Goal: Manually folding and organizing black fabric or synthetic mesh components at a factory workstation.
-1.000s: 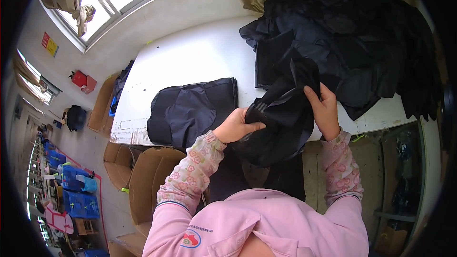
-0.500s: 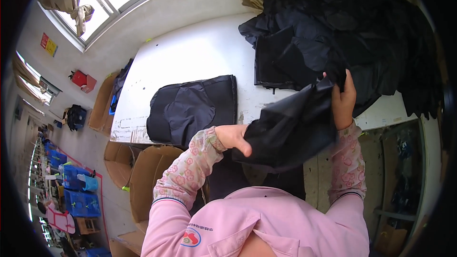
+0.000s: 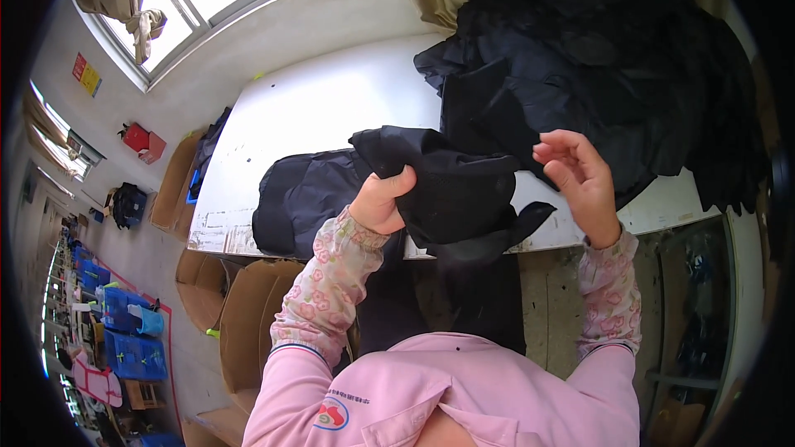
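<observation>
My left hand is closed on the edge of a loose black fabric piece, its thumb on top. The fabric hangs in folds over the table's front edge, partly covering a flat stack of black fabric pieces to its left. To the right of the held fabric, my right hand is raised with curled fingers apart and nothing in them. Just beyond it lies a large heap of black fabric, from which one flatter panel sticks out to the left.
The white table stands against the wall below a window. Cardboard boxes stand under its left front edge. A glass-fronted cabinet is at the lower right. Blue crates are farther off at the left.
The black fabric piece has moved left and up over the table, partly across the stack. My right hand has let go of it; my left hand still grips it.
</observation>
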A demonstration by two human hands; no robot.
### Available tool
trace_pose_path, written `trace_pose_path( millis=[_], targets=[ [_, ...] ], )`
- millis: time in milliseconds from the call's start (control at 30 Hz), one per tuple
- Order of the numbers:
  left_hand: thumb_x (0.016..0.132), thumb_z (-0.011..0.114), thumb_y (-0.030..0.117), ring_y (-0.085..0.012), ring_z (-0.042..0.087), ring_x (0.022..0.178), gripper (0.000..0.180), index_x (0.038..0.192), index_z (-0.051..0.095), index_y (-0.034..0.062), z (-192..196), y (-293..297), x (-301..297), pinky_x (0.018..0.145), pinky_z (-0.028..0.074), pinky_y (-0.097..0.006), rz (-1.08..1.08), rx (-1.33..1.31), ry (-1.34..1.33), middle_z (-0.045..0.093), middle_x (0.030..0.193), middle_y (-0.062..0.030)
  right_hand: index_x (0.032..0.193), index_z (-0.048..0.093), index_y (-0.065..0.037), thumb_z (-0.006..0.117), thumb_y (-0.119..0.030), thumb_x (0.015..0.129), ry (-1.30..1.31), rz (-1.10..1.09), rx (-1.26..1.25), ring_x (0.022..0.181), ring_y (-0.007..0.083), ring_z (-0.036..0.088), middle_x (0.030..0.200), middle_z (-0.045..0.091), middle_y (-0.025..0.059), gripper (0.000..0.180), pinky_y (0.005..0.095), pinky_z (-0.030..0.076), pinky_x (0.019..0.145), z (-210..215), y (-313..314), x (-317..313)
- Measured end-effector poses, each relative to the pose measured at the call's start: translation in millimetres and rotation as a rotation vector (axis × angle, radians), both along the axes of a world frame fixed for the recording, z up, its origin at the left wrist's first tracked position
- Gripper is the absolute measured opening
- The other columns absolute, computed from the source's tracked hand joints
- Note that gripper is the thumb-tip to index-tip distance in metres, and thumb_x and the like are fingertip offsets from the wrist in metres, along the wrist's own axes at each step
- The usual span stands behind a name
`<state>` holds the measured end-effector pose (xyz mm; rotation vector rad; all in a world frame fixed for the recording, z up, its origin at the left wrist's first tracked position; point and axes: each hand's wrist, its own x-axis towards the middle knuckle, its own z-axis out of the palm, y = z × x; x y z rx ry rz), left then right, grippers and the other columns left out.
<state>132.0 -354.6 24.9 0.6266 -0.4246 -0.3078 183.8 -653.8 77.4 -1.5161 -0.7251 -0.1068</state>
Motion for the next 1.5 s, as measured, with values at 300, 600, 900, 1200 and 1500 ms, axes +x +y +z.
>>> trace_pose_path(
  millis=[300, 600, 900, 1200, 1500],
  targets=[
    [0.099, 0.054, 0.026, -0.0175, 0.060, 0.107, 0.035, 0.126, 0.054, 0.0043, 27.3, -31.5, 1.4, 0.094, 0.049, -0.034, 0.333, 0.277, 0.065, 0.061, 0.120, -0.0063, 0.106, 0.059, -0.002, 0.068, -0.004, 0.080, -0.561, -0.183, -0.375, 0.085, 0.0339, 0.060, 0.090, 0.058, 0.0141, 0.028, 0.0398, 0.049, 0.072, 8.5, 57.0, -13.2],
    [0.100, 0.051, 0.015, -0.0184, 0.063, 0.101, 0.023, 0.120, 0.056, 0.0055, 30.1, 11.7, 6.5, 0.088, 0.053, -0.032, 0.426, 0.024, -0.065, 0.065, 0.113, -0.0077, 0.113, 0.062, -0.008, 0.067, -0.021, 0.088, -0.493, -0.007, -0.459, 0.076, 0.0349, 0.065, 0.095, 0.067, 0.0170, 0.029, 0.0371, 0.052, 0.064, 22.3, 52.8, -18.4],
    [0.098, 0.053, 0.011, -0.0098, 0.059, 0.067, 0.023, 0.120, 0.057, 0.0043, -11.3, 46.8, 18.1, 0.064, 0.052, -0.023, 0.789, 0.302, 0.083, 0.063, 0.088, -0.0037, 0.096, 0.059, 0.002, 0.066, -0.007, 0.088, -0.017, 0.088, -0.239, 0.071, 0.0027, 0.052, 0.076, 0.059, -0.0008, 0.014, 0.0207, 0.042, 0.061, 24.4, 52.5, 20.2],
    [0.079, 0.080, 0.023, -0.0153, 0.060, 0.089, 0.082, 0.144, 0.033, 0.0052, -203.4, -64.3, -118.0, 0.081, 0.051, -0.029, 0.301, 0.979, 0.019, 0.051, 0.117, -0.0109, 0.106, 0.059, 0.004, 0.062, -0.011, 0.092, 0.305, -0.026, 0.200, 0.079, 0.0084, 0.063, 0.092, 0.068, 0.0063, 0.020, 0.0199, 0.049, 0.069, 44.4, 62.7, 37.1],
    [0.088, 0.071, 0.029, -0.0178, 0.059, 0.099, 0.040, 0.113, 0.063, -0.0017, -142.8, -99.2, -86.7, 0.089, 0.048, -0.031, 0.776, 0.622, 0.299, 0.063, 0.111, -0.0072, 0.111, 0.058, 0.001, 0.060, -0.011, 0.093, 0.471, 0.119, 0.378, 0.084, 0.0120, 0.065, 0.098, 0.068, 0.0075, 0.021, 0.0237, 0.052, 0.076, 37.7, 86.8, 8.9]
  ],
)
